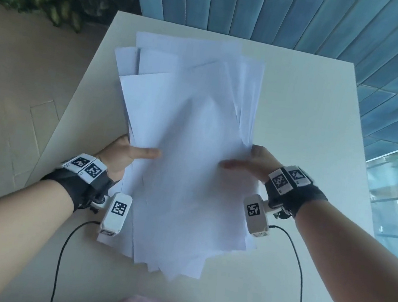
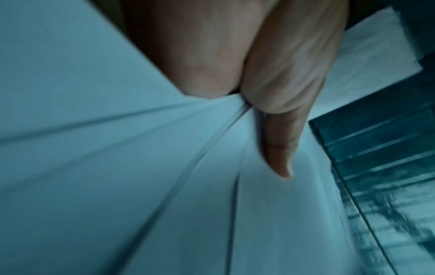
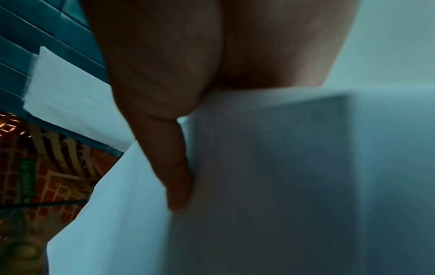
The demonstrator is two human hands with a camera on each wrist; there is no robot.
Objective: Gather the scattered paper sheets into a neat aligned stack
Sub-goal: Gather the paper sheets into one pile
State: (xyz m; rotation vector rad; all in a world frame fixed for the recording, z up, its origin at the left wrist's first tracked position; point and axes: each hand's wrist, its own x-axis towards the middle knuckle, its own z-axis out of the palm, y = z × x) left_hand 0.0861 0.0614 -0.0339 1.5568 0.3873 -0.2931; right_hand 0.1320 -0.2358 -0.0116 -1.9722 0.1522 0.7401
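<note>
A loose, fanned bundle of white paper sheets (image 1: 188, 149) sits between the left hand (image 1: 125, 155) and the right hand (image 1: 255, 164), each gripping one side edge, thumbs on top. The pale rectangular bench (image 1: 312, 131) lies beneath and beyond both hands.

Table (image 1: 301, 114) right of sheets (image 1: 191, 124) bare.

White paper sheets (image 1: 187, 154), loosely fanned bundle, edges misaligned, lifted above the white table (image 1: 314, 116)
</note>
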